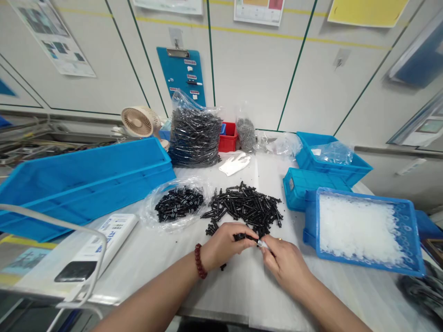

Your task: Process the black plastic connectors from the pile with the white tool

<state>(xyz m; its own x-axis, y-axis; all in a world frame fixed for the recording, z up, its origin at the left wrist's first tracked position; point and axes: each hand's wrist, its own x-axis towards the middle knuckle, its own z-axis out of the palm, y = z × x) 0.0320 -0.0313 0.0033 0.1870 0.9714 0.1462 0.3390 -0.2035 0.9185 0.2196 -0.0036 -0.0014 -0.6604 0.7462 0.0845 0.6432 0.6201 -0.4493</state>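
Black plastic fittings (246, 207) lie heaped on the white table (221, 295) just beyond the hands. They look light and stiff, small enough to need a fingertip pinch along the shaft. The left hand (223, 246) grips one fitting (244, 237) by its dark body, while the right hand (285, 265) pinches its pale, shiny end (263, 244), close against the left.

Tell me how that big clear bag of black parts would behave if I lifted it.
The big clear bag of black parts will probably sag and shift, since thin film holds many loose pieces. It may be fairly light for its bulk if they are plastic. Its slumped, leaning shape suggests it could tip if pushed.
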